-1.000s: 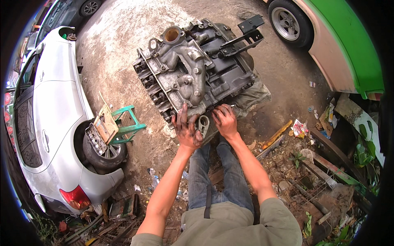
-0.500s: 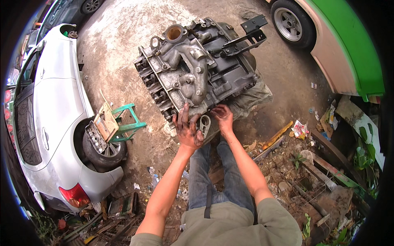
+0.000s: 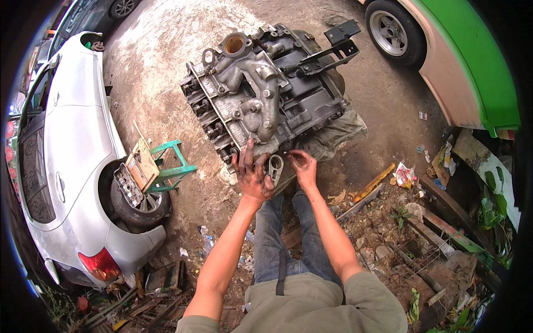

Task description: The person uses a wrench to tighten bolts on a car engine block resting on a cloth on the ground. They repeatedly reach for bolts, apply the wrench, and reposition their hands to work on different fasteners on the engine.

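A greasy engine block with a cast metal manifold on it lies in front of me. My left hand, blackened with grease, rests with spread fingers against the engine's near end. Beside its thumb a light metal bracket with an oval opening sticks out from that end. My right hand is just off the engine's near edge, right of the bracket. Its thumb and fingertips are pinched together around something too small to name.
A silver car stands at the left, with a green stool carrying a board and a metal part near its wheel. A green and pink vehicle is at the far right. Scrap wood and litter cover the ground at lower right.
My right hand has drawn back slightly toward me from the engine's near edge, its fingertips still pinched. The left hand has stayed in place against the engine.
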`<state>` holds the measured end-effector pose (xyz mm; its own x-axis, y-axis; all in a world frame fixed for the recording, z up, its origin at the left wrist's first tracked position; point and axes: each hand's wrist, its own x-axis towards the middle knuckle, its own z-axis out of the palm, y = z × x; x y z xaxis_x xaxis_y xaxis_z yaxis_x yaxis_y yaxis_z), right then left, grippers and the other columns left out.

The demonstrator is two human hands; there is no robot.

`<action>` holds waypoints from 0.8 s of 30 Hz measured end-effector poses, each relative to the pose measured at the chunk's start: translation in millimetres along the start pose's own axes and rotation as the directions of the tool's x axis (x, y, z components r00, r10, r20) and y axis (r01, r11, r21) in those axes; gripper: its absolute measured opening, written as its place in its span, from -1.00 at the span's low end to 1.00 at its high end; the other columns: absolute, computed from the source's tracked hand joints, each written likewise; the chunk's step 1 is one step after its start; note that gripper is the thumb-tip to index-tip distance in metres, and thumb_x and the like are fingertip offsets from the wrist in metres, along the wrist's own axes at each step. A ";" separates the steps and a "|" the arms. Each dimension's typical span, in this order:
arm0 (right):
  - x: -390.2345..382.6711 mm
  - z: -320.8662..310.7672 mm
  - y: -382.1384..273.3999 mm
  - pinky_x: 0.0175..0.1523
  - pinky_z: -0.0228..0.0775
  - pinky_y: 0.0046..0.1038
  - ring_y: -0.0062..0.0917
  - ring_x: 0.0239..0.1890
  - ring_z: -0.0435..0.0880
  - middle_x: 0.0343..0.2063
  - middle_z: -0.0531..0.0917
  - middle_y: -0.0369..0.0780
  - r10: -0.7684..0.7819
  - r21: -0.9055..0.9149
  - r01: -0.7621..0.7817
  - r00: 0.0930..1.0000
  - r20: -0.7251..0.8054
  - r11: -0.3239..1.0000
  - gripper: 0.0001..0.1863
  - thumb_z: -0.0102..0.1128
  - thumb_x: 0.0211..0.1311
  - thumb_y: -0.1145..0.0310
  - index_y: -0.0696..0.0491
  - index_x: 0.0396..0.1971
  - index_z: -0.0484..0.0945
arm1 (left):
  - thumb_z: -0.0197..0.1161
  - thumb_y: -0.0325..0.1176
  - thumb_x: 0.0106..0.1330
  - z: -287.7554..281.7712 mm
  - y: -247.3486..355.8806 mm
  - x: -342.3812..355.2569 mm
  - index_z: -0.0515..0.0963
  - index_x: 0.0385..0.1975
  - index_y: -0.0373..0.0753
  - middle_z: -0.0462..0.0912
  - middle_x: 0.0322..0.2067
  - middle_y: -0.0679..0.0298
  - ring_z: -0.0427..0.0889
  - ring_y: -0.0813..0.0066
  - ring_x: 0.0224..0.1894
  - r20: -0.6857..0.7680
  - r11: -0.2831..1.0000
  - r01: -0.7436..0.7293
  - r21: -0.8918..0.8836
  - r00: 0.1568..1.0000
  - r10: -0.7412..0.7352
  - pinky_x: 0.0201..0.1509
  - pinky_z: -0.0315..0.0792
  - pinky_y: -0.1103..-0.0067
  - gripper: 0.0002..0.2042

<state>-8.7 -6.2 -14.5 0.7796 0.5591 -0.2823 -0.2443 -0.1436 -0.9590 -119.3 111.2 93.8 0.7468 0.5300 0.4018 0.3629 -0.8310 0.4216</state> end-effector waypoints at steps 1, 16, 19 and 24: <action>6.9 -5.3 -7.0 -0.09 0.42 -0.45 -0.47 -0.25 0.65 -0.28 0.71 -0.23 -0.134 -0.239 0.127 0.991 -0.012 0.963 -0.87 0.32 0.19 0.56 0.16 -0.25 0.66 | -0.30 0.00 0.42 0.0 0.3 0.2 0.53 0.03 -0.25 0.21 0.39 -0.08 0.17 -0.05 0.41 -0.001 1.000 -0.001 -0.001 1.000 0.001 0.46 -0.14 0.05 -0.46; 23.0 -11.0 -59.0 0.02 0.32 -0.29 -0.35 -0.10 0.58 -0.29 0.66 -0.27 -0.591 -0.614 0.575 0.779 0.210 0.541 -0.78 0.41 -0.02 0.47 0.06 -0.30 0.67 | -0.30 0.00 0.43 0.5 1.7 2.1 0.53 0.01 -0.25 0.22 0.39 -0.08 0.18 -0.05 0.40 -0.021 1.000 -0.004 -0.008 1.000 0.004 0.46 -0.14 0.06 -0.46; 21.3 -10.2 -48.6 0.02 0.33 -0.28 -0.36 -0.09 0.60 -0.26 0.67 -0.26 -0.607 -0.624 0.559 0.777 0.166 0.545 -0.80 0.41 0.00 0.48 0.08 -0.31 0.65 | -0.31 0.01 0.43 0.8 1.1 1.7 0.53 0.01 -0.25 0.22 0.39 -0.08 0.19 -0.05 0.39 -0.022 1.000 -0.006 -0.005 1.000 0.006 0.46 -0.13 0.06 -0.46; 21.1 7.5 1.5 0.03 0.42 -0.33 -0.46 -0.07 0.62 -0.19 0.69 -0.28 -0.032 -0.059 0.032 0.999 -0.001 0.998 -0.84 0.35 0.16 0.49 0.07 -0.25 0.63 | -0.32 0.02 0.43 1.5 0.2 -0.3 0.53 0.02 -0.24 0.21 0.39 -0.08 0.18 -0.05 0.39 -0.007 1.000 0.004 0.008 1.000 -0.004 0.46 -0.14 0.05 -0.45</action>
<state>3.0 11.5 -21.7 0.7875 0.5628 -0.2513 -0.1849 -0.1732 -0.9674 -118.7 110.6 92.6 0.7412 0.5344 0.4063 0.3700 -0.8302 0.4170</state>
